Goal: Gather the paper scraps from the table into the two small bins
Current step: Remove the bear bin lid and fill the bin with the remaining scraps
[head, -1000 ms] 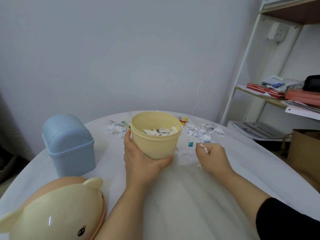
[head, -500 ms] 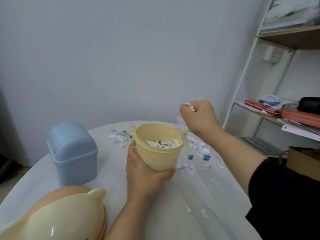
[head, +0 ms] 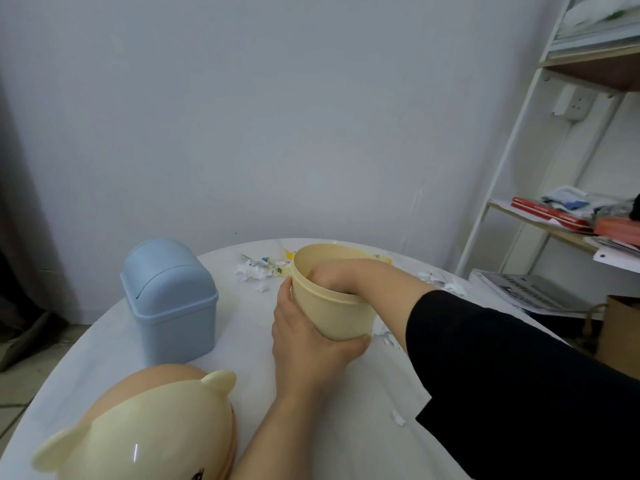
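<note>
My left hand (head: 304, 337) grips the side of the open yellow bin (head: 341, 317), which stands on the round white table (head: 114, 348). My right hand (head: 334, 276) reaches down inside that bin; its fingers are hidden by the wall, so I cannot tell whether they hold paper. A blue bin (head: 170, 299) with a domed swing lid stands shut to the left. Paper scraps (head: 254, 270) lie behind the yellow bin, more scraps (head: 445, 282) lie beyond my right forearm, and a few (head: 388, 337) rest beside the bin's base.
A cream bear-shaped lid (head: 138, 434) lies at the near left of the table. A white metal shelf (head: 540, 216) with books and papers stands at the right, with a brown paper bag (head: 620, 334) on the floor below it.
My right hand lifted scraps off the table, rose above the yellow bin, and has now dropped into it. My left hand kept hold of the bin.
</note>
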